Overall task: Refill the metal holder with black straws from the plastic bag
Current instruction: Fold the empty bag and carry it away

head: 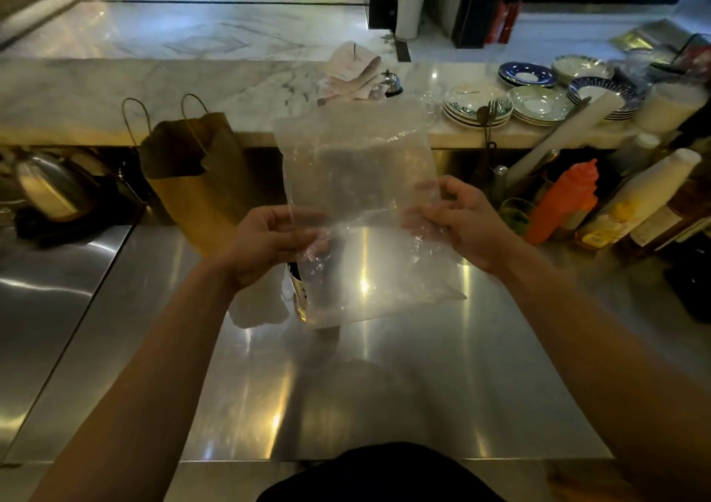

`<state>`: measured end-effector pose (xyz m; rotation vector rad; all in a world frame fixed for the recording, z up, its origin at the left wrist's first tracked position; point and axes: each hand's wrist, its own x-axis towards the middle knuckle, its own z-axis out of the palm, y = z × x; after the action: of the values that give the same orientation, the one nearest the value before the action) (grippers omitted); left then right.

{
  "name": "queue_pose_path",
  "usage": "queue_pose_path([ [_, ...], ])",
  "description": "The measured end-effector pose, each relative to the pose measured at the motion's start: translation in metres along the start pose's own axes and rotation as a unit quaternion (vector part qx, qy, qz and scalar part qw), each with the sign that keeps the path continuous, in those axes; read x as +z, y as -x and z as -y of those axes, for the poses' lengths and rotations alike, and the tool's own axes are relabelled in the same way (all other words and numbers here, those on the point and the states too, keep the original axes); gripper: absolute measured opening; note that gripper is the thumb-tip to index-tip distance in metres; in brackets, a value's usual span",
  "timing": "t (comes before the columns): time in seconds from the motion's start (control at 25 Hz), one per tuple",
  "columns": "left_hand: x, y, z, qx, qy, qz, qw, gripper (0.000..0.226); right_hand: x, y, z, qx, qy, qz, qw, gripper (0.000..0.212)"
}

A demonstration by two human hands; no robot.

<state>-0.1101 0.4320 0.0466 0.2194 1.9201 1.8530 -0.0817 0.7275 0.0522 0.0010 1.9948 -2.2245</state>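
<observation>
Two hands, one item held. The left hand [269, 243] pinches the left side of the plastic bag [358, 193], thumb on the near face and fingers curled behind. The right hand [463, 220] pinches the right side in the same way.

1. Plastic bag: clear and crinkled, held upright and spread flat in the air above the middle of the steel counter [384, 386], with its lower edge hanging just over the surface.
2. Metal holder [299, 301]: gold-toned, standing on the counter under the left wrist and mostly hidden behind the bag's lower left corner. Its mouth looks dark; what is inside cannot be made out.
3. White paper [257, 309]: crumpled, lying just beside the holder on its left.
4. Brown paper bag [192, 178]: has handles, stands open against the counter's far edge, left of the plastic bag.
5. Orange squeeze bottle [565, 201]: at the counter's far right corner, among other bottles.
6. Marble ledge [115, 89]: runs beyond the far edge and carries stacked plates [538, 105] at its right end and a call bell [392, 84] near the middle.
</observation>
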Motion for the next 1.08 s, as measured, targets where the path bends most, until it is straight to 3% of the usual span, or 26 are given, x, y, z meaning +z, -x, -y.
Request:
queue_pose_path([
  [0.16,-0.020,0.019,-0.003,0.031,-0.027,0.002,0.999,0.035,0.011,0.000,0.004,0.027,0.039,0.080,0.996,0.037],
  [0.44,-0.041,0.035,-0.005,0.081,0.001,-0.021,0.996,0.021,0.030,-0.004,0.005,0.017,-0.018,0.072,0.997,0.025],
  [0.56,-0.048,0.042,-0.007,0.107,-0.036,-0.009,0.994,0.045,0.031,-0.007,0.003,0.013,0.022,0.068,0.997,0.054],
  [0.8,-0.053,0.055,-0.010,0.099,-0.081,0.069,0.989,0.048,0.037,-0.006,0.005,0.021,-0.008,0.095,0.995,0.053],
  [0.96,-0.065,0.057,-0.017,0.034,-0.023,0.087,0.995,0.028,0.041,-0.004,0.011,0.030,0.042,0.102,0.993,0.045],
  [1.04,-0.065,0.055,-0.022,0.027,0.022,0.064,0.997,0.016,0.044,-0.004,0.016,0.028,0.035,0.094,0.995,0.044],
  [1.08,-0.064,0.054,-0.025,0.035,-0.015,0.031,0.999,0.013,0.046,-0.004,0.018,0.029,0.035,0.091,0.995,0.044],
])
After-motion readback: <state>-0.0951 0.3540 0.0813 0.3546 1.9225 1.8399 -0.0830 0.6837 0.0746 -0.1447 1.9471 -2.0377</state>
